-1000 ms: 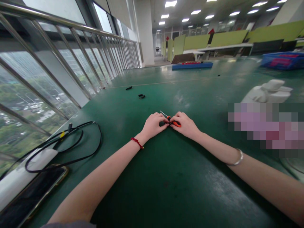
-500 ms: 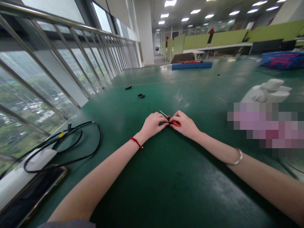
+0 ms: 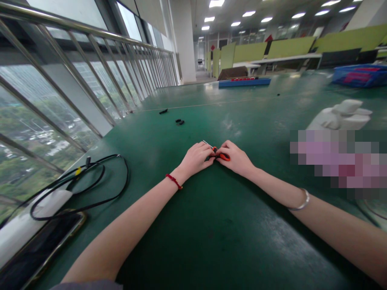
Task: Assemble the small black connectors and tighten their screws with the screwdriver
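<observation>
My right hand [image 3: 235, 158] is closed around the orange and black handle of a small screwdriver [image 3: 224, 157]. Its thin metal shaft points up and to the left, partly behind the fingers of my left hand [image 3: 197, 156]. Those fingers are bent together, thumb and index meeting the right fingertips. Between both sets of fingertips a tiny dark piece [image 3: 215, 156] shows, mostly covered and too small to name. Both hands rest low over the green tabletop [image 3: 205, 225].
Small black pieces [image 3: 179, 121] and another black piece [image 3: 163, 111] lie farther off. At left are a looped black cable [image 3: 127, 177], a white power strip [image 3: 57, 201] and a phone [image 3: 45, 245]. A blue tray [image 3: 244, 83], a blue basket [image 3: 359, 76] and a white object [image 3: 335, 117] stand beyond.
The fingers of my left hand have shifted slightly up and right, closing in and covering more of the screwdriver's shaft. My right hand has hardly moved.
</observation>
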{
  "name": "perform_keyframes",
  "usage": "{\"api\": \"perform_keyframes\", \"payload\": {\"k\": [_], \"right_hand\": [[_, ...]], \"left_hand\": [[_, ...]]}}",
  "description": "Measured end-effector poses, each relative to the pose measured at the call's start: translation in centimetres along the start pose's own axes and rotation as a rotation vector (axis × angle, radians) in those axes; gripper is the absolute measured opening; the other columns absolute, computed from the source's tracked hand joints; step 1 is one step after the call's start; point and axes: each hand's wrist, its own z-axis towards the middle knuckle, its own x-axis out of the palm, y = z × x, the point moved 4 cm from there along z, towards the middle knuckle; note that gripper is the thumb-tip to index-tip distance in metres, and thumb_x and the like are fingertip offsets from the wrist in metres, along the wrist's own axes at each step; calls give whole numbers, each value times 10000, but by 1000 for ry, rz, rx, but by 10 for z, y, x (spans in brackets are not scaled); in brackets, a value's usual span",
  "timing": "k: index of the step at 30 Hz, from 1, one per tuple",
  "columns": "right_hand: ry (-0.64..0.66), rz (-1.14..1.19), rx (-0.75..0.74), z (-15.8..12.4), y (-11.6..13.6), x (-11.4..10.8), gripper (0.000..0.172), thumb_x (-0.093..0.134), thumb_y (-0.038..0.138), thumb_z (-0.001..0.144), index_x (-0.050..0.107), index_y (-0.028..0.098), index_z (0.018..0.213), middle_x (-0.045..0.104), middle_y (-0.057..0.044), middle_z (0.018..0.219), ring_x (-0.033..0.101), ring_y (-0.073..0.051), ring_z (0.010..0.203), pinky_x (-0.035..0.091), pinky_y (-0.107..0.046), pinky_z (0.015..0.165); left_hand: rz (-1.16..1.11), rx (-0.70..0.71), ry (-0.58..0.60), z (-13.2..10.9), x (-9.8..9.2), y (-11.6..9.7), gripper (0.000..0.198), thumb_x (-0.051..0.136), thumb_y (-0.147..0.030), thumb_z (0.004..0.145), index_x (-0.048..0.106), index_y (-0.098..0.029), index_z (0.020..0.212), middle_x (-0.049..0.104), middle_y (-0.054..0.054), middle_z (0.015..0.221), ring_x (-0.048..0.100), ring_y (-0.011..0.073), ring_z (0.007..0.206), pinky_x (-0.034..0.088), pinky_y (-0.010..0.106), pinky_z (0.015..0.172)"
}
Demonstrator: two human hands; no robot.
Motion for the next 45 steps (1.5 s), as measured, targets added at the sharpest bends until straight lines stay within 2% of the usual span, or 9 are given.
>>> {"api": "perform_keyframes", "payload": {"k": [9,15,17,19,21,25,28,33,45], "right_hand": [[14,-6,-2,0,2,-2,127,563,277,814,647,208,880,532,-65,965,540,-186,902,454,-305,758],[70,-311,26,-4,6,-6,283,525,315,796,636,188,1023,569,-91,923,540,-251,883,420,-392,793],[77,-325,43,-7,5,-6,279,511,286,776,616,177,1011,592,-88,900,551,-256,874,415,-394,788],[30,-257,82,-10,4,-9,267,535,277,739,593,177,980,606,-82,904,567,-244,848,422,-377,764],[-88,-155,102,-16,6,-17,260,566,271,704,568,183,950,623,-77,928,582,-225,813,430,-357,732],[-382,3,-27,-36,26,-45,35,544,235,758,531,215,785,651,-21,775,580,-158,668,424,-305,651],[-488,63,-115,-51,43,-62,49,532,222,795,532,227,746,641,12,687,548,-120,558,426,-278,588],[-502,125,-121,-58,52,-65,65,539,207,800,540,223,737,623,28,642,507,-93,492,418,-241,505],[-460,142,-154,-56,50,-57,46,558,185,799,553,211,761,623,29,651,531,-78,503,432,-211,514]], "left_hand": [[-157,-105,-24,-2,2,5,66,620,-220,794,615,-170,837,658,38,900,557,189,876,447,323,804],[-196,-158,-32,-3,3,8,54,631,-191,775,620,-169,824,658,26,867,559,182,852,444,314,791],[-185,-165,-34,-3,3,8,57,630,-184,773,627,-168,827,658,26,862,560,182,848,438,314,780],[-178,-172,-33,-3,3,8,52,623,-189,783,633,-171,830,662,25,865,562,182,844,432,317,770],[-173,-176,-32,-3,2,8,53,614,-201,796,640,-176,835,667,27,879,563,182,843,428,320,765],[-156,-180,-39,-3,2,7,55,608,-197,797,644,-182,836,672,27,885,567,184,844,422,325,758],[-161,-183,-38,-4,2,7,53,604,-194,792,639,-180,829,670,28,875,569,185,842,426,323,756],[-164,-187,-34,-3,2,5,45,595,-180,777,614,-172,817,655,33,864,576,178,819,447,314,749],[-241,-146,-38,-2,4,3,51,561,-132,775,578,-159,815,629,32,835,595,152,774,469,269,692]]}}
